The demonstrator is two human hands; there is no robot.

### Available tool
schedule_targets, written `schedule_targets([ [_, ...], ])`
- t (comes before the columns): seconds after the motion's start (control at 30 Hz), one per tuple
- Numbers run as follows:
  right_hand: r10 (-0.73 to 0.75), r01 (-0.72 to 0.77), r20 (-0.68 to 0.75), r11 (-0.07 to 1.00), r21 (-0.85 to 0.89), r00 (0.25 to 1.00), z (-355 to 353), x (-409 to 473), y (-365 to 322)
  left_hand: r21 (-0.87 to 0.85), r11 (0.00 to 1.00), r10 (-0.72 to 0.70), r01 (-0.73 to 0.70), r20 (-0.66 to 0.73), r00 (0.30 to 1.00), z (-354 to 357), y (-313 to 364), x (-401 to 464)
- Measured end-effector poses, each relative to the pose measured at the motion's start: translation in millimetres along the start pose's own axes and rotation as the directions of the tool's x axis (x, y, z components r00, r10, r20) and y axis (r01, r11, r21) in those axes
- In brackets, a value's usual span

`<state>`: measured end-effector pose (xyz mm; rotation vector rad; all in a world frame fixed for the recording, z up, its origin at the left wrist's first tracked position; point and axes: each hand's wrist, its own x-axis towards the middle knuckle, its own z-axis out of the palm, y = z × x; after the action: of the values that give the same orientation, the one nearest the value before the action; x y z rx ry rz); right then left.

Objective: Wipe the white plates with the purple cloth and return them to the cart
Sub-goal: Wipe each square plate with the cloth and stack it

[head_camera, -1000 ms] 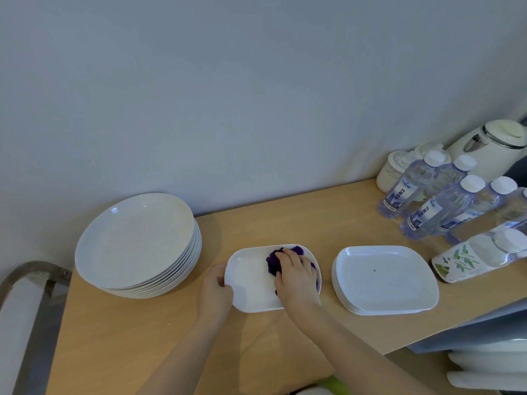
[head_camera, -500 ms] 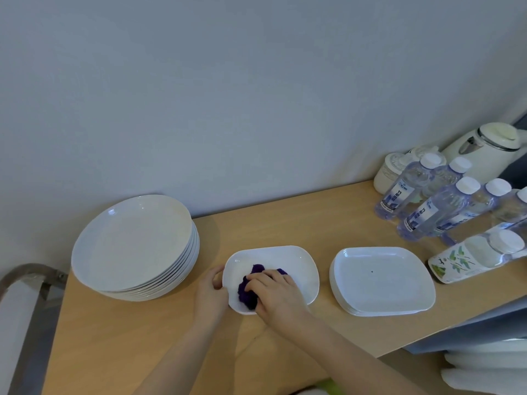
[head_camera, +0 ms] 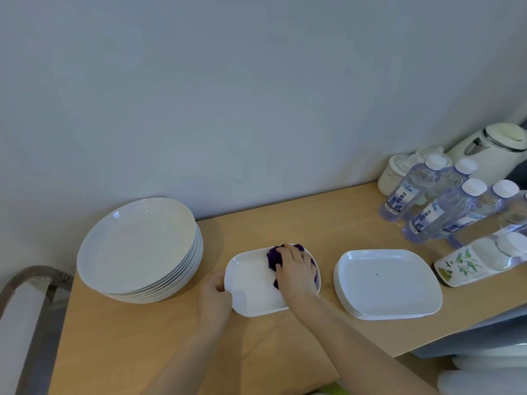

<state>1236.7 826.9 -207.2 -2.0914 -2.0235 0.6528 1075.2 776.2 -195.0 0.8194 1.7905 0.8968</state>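
We seem to be in a hotel or restaurant service area. A plain wooden bench (head_camera: 285,223) against a bare grey wall (head_camera: 228,95) carries a stack of round white plates (head_camera: 137,246), a stack of rectangular plates (head_camera: 387,283), several sealed water bottles (head_camera: 436,212), a white electric kettle (head_camera: 493,149) and lidded ceramic jars (head_camera: 393,175), with a metal cart handle (head_camera: 25,277) at the left.

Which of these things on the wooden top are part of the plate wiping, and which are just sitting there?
In use: purple cloth, small plate, right hand, left hand, rectangular plate stack, round plate stack.

Lying about: water bottles, kettle, jars.
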Motion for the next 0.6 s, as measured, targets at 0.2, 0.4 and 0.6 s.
schedule_targets([
  [0.2, -0.182, 0.184, 0.027, 0.980, -0.074, 0.983, 8, -3, -15, 0.230, 0.969, 0.093, -0.089, -0.003, 0.996, -1, -2, -1],
  [0.4, -0.420, 0.434, 0.155, 0.898, -0.068, 0.894, 21, -17, -32, 0.309, 0.945, 0.134, -0.112, -0.052, 0.990, 5, 0, -1],
  [0.6, -0.467, 0.485, 0.182, 0.871, -0.070, 0.865, 23, -20, -31, 0.409, 0.911, 0.074, -0.040, -0.067, 0.995, 6, 2, -1],
])
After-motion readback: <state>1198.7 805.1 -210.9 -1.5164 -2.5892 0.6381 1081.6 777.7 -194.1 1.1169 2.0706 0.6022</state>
